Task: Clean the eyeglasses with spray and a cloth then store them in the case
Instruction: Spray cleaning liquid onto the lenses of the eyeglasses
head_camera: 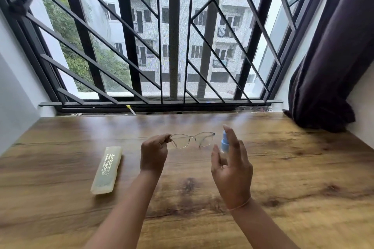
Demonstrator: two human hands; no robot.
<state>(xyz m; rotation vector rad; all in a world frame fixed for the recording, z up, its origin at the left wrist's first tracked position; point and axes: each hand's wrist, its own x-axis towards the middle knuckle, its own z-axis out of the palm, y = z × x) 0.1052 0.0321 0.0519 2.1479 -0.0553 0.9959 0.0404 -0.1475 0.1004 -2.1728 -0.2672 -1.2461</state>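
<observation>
The glasses point(192, 140) have a clear, thin cat-eye frame and are held above the tabletop point(283, 168), pinched at one end by the left hand point(154, 153). The right hand point(230, 168) grips a small spray bottle point(224, 143) with a blue top just beside them. A pale closed case point(106, 170) lies to the left.

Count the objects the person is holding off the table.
2: the clear plastic-framed eyeglasses in the left hand; the small blue-topped spray bottle in the right hand.

daylight via window point(182, 36) | soft motion blur | wide-angle edge bend
</observation>
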